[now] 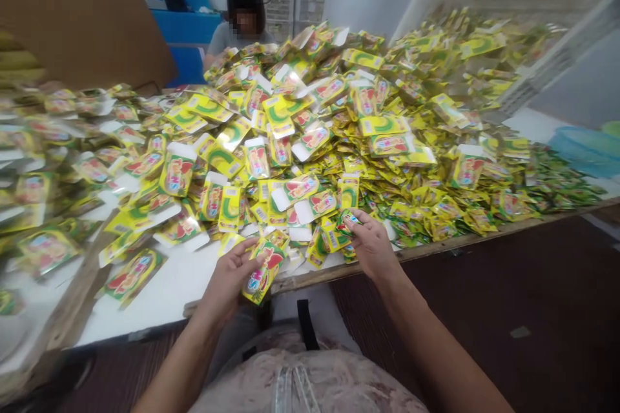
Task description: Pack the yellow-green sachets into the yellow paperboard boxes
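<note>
My left hand (232,277) is closed on a small yellow and green printed carton (264,271), which it holds tilted over the table's front edge. The carton's front has a red fruit picture and colourful lettering. To its right, my right hand (372,242) pinches a small green and yellow packet (346,222) between thumb and fingers. Just beyond both hands rises a big heap of similar cartons (295,190), many with white flaps sticking out. Small shiny packets (440,206) lie piled at the heap's right side.
A white plastic crate (547,71) tips toward the table, spilling packets. Greener packets (562,181) lie far right near a blue mesh item (586,148). Another person (242,19) sits across the heap. A wooden strip (82,290) divides the table at left, with more cartons beyond it.
</note>
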`<state>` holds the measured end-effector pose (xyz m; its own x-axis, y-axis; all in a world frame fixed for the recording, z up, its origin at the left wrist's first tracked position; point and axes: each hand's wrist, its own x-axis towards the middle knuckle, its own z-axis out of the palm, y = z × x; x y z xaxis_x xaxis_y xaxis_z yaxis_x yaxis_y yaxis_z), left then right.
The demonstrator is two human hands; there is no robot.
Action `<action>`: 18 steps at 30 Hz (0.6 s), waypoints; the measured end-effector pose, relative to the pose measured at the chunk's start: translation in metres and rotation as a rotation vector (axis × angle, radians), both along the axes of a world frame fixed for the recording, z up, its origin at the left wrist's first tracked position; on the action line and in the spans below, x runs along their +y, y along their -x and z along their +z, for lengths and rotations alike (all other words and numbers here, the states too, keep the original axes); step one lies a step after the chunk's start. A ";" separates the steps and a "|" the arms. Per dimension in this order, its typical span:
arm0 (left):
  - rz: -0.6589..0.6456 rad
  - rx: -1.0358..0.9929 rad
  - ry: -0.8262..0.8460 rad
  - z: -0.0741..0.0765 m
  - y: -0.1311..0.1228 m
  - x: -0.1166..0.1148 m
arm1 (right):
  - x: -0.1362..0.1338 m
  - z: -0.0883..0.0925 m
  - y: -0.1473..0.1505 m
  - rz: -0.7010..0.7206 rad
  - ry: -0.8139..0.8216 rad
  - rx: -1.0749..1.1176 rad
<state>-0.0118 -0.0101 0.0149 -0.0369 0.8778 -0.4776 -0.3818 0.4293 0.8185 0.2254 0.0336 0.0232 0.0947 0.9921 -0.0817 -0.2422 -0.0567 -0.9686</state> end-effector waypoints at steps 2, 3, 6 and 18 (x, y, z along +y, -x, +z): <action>0.105 0.038 -0.025 0.007 0.018 -0.003 | -0.006 -0.001 0.023 0.075 0.003 0.010; 0.159 0.055 -0.045 0.009 0.028 -0.005 | -0.008 -0.003 0.034 0.119 0.001 0.003; 0.296 0.094 -0.081 0.013 0.058 -0.014 | -0.011 -0.016 0.066 0.311 0.014 -0.041; 0.539 0.060 -0.108 0.003 0.115 -0.053 | -0.029 -0.052 0.152 0.662 -1.139 -1.105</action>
